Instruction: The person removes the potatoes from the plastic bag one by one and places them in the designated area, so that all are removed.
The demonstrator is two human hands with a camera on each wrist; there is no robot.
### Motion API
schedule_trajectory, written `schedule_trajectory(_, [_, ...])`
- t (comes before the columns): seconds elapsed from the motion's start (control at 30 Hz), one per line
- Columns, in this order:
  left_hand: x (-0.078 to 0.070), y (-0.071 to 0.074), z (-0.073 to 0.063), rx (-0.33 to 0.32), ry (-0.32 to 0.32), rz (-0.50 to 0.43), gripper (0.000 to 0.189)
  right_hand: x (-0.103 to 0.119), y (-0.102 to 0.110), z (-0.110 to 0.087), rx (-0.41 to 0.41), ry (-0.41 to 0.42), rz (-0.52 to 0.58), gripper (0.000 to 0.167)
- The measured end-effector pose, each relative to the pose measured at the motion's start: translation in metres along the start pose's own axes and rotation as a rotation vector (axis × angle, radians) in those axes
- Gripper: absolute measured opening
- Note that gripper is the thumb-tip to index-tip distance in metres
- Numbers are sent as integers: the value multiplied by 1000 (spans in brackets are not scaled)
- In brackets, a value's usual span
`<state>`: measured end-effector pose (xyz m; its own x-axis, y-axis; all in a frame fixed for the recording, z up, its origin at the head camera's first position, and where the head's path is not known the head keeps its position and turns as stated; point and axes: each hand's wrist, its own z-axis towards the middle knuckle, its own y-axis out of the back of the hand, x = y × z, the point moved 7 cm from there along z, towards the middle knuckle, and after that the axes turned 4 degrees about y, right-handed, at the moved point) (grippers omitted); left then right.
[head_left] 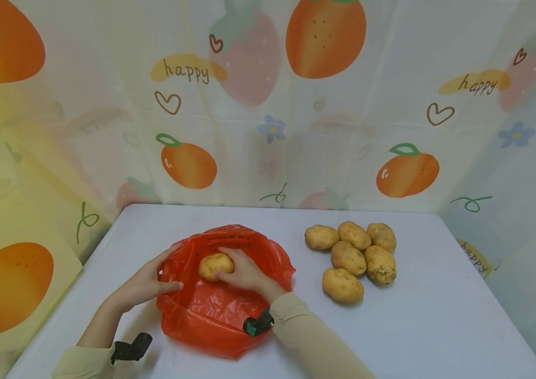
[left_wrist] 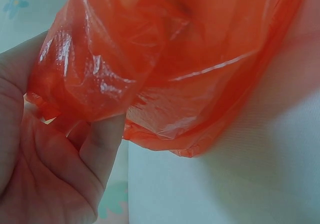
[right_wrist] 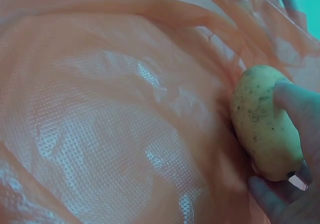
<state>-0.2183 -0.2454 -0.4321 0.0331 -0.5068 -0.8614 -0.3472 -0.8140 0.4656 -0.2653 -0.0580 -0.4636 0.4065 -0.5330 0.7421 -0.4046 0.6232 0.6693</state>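
A red plastic bag (head_left: 220, 321) lies spread on the table with its mouth wide. My left hand (head_left: 142, 284) holds the bag's left rim; in the left wrist view the thin red film (left_wrist: 150, 59) passes between thumb and fingers. Inside the bag my right hand (head_left: 244, 268) grips a potato (head_left: 212, 267) from its right side. The right wrist view shows this yellow-brown potato (right_wrist: 262, 121), dotted with dark specks, between the thumb and fingers, close to the bag's wall. No other potato shows in the bag.
Several loose potatoes (head_left: 348, 258) sit in a cluster on the white table (head_left: 415, 326), right of the bag. A printed cloth (head_left: 268, 173) with oranges and strawberries hangs behind the table and along its sides. Each wrist carries a small black camera (head_left: 132, 347).
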Motion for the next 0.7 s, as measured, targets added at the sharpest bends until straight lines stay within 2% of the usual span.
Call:
schedule_trajectory(0.37, [1,0,1,7,-1,-3,86,-2,0,0,-24,-33,29,58])
schedule_trajectory(0.53, [6,0,3,13,38,-37,87,0,0,-1,-29,-47,45,57])
schedule_trajectory(0.7, [6,-1,4,25,42,-54,87,4,3,-3,-39,-51,49,57])
